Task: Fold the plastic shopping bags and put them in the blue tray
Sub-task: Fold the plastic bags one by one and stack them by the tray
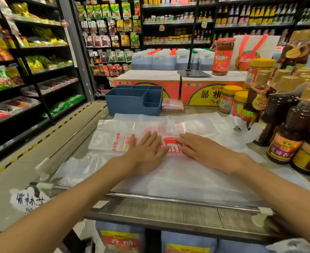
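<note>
Clear plastic bag (168, 128) lies pressed under flat left hand (147, 148) and right hand (199, 148), sauce bottles (292, 136) crowding its right.

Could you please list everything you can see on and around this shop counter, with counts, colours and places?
Translucent white plastic shopping bag with red print: one being pressed flat, more loose plastic beneath; counter middle.
Folded red-and-white plastic bags: small stack, right of the tray.
Blue plastic compartment tray: one, back of counter, looks empty.
Red-and-yellow printed cardboard boxes: two, behind the tray.
Dark brown sauce bottles with gold caps: several, right edge.
Yellow-lidded glass jars: several, right rear.
Tall red-capped sauce jar: one, on the boxes.
Black stand base: one, on the boxes.
Stocked shelves: left and rear.
Left hand: flat on the bag.
Right hand: flat on the bag.
</note>
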